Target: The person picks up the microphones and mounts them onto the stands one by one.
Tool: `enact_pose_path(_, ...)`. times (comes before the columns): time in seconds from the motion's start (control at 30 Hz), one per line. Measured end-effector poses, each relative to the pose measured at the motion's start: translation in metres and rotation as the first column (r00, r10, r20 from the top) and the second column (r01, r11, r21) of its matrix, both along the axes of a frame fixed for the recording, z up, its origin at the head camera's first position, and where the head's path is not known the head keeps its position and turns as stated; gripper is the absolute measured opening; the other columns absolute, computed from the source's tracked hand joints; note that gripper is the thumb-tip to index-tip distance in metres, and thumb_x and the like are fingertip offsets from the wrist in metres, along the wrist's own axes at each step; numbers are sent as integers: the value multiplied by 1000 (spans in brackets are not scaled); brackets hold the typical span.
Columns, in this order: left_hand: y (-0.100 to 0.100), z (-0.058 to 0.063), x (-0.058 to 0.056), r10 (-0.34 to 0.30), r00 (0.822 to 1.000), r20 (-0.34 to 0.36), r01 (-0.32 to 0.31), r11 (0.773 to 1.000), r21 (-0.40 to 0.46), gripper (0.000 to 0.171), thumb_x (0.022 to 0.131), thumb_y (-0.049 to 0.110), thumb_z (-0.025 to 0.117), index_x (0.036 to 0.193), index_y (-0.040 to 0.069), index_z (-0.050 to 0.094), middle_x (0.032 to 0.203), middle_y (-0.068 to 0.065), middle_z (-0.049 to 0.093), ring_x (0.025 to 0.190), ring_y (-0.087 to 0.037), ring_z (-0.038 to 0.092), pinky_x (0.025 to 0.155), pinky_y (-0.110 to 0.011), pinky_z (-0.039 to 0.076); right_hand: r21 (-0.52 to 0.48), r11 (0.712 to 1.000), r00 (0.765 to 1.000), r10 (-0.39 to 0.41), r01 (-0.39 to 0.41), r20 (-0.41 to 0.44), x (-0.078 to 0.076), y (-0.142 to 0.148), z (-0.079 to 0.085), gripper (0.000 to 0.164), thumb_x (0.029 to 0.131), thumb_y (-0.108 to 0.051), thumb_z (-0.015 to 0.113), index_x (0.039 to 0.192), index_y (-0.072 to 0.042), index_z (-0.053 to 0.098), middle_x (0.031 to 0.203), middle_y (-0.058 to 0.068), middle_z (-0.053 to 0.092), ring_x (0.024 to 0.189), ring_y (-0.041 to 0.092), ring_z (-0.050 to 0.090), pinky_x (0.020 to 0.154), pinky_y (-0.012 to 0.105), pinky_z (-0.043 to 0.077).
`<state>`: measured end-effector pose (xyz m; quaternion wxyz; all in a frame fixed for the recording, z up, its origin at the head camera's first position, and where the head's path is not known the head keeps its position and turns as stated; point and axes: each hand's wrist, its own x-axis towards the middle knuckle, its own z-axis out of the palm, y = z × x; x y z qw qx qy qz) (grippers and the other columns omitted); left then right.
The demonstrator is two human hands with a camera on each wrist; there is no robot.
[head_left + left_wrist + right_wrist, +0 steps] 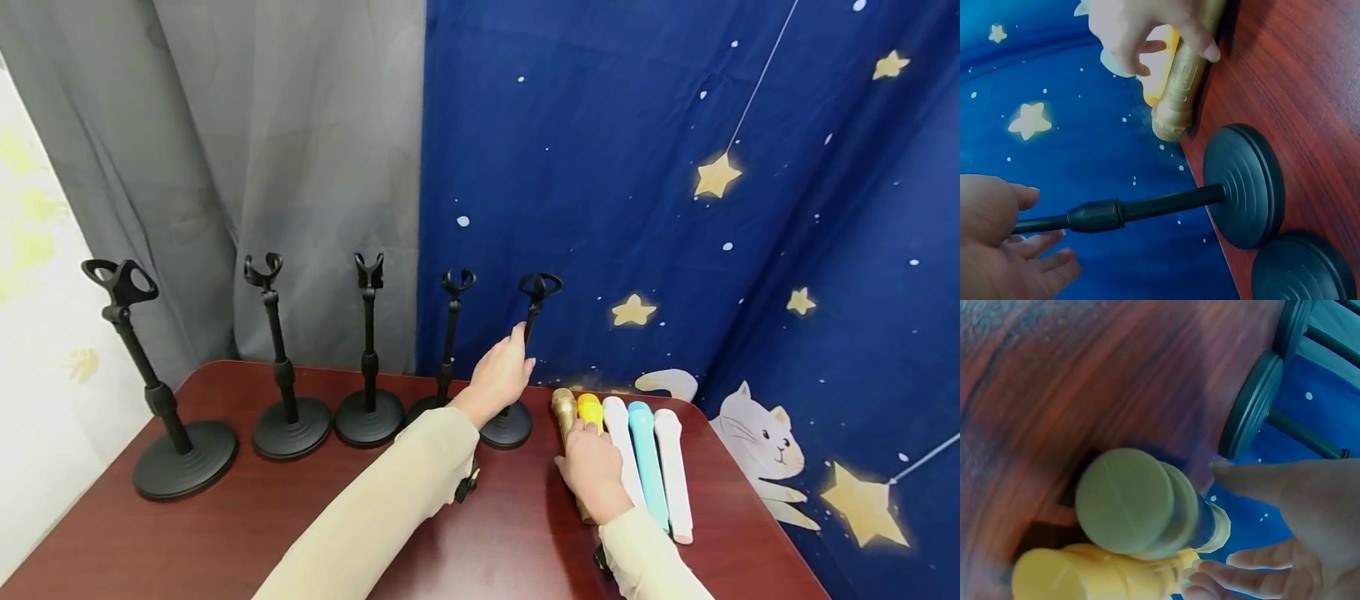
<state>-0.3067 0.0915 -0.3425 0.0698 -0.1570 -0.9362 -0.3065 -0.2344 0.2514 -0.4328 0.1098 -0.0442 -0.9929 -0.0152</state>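
My left hand (pixel 497 377) is at the pole of the rightmost black microphone stand (pixel 507 427). In the left wrist view the pole passes between its thumb and loosely spread fingers, the thumb apart from it. The stand's round base is on the table, its clip above the hand. My right hand (pixel 594 471) reaches over a gold microphone (pixel 563 406) and a yellow microphone (pixel 590 407), lying side by side. In the right wrist view its thumb is out beside the gold microphone (pixel 1124 500), while the fingers extend by the yellow microphone (pixel 1079 575).
A white microphone (pixel 617 414), a blue microphone (pixel 649 462) and another white microphone (pixel 674 475) lie to the right. Several more black stands, such as the leftmost stand (pixel 185 458), line the reddish-brown table (pixel 495 533). Curtains (pixel 570 167) hang behind.
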Motion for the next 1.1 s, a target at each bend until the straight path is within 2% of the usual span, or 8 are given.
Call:
enact_pose_path(0.17, 4, -9, -6, 7, 1000, -2, -7, 1000, 30, 51, 104, 27, 58, 150, 10, 43, 131, -12, 68, 111, -30, 70, 88, -44, 59, 29, 999, 999, -38, 39, -23, -1, 2, -7, 50, 79, -26, 85, 108, 5, 59, 94, 21, 63, 80, 38, 60, 60, 52, 55)
enact_pose_path(0.37, 6, -22, -9, 32, 999, -14, -32, 999, 33, 44, 103, 29, 61, 141, 10, 50, 120, -13, 72, 102, -29, 73, 80, -42, 60, 10, 998, 998, -64, 64, -1, -5, 1, -13, 29, 86, -16, 72, 103, 4, 59, 89, 19, 63, 76, 37, 62, 60, 53, 54)
enact_pose_path(0.57, 1, -33, -11, 45, 999, -27, -39, 982, 183, 15, 104, 24, 58, 112, 14, 66, 96, -5, 74, 74, -20, 67, 65, -34, 53, -9, 998, 998, -58, 59, 16, -9, -4, -12, 21, 87, -12, 68, 97, 5, 61, 84, 19, 63, 74, 37, 64, 60, 53, 55)
enact_pose_path(0.7, 1, -35, -8, 53, 997, -52, -40, 971, 238, 12, 104, 21, 57, 107, 14, 67, 89, -4, 72, 69, -18, 63, 62, -32, 50, -42, 998, 999, -51, 51, 20, -13, -1, -13, 27, 81, -16, 74, 93, 5, 62, 81, 19, 65, 71, 36, 66, 58, 52, 56)
enact_pose_path(0.93, -1, -35, -5, 14, 998, -63, 2, 970, 244, 11, 104, 19, 57, 106, 13, 66, 86, -5, 70, 67, -17, 60, 61, -31, 48, -171, 985, 999, -15, 21, 39, -12, 4, -15, 41, 72, -33, 86, 81, -3, 59, 70, 10, 62, 62, 29, 62, 52, 45, 51)
enact_pose_path(1.0, -2, -37, -3, 6, 998, -69, 11, 970, 244, 10, 104, 19, 57, 106, 13, 66, 86, -5, 70, 66, -17, 59, 60, -31, 47, -246, 969, 999, -11, 23, 50, -11, 4, -13, 39, 73, -33, 85, 77, -6, 58, 67, 8, 60, 59, 26, 59, 51, 41, 47)
enact_pose_path(1.1, -5, -41, -1, -11, 997, -74, 31, 962, 272, 10, 104, 19, 58, 105, 14, 66, 84, -4, 68, 66, -17, 57, 61, -31, 46, -370, 928, 998, -12, 33, 58, -8, 5, -10, 35, 76, -32, 82, 77, -6, 58, 67, 6, 58, 57, 22, 54, 51, 37, 43)
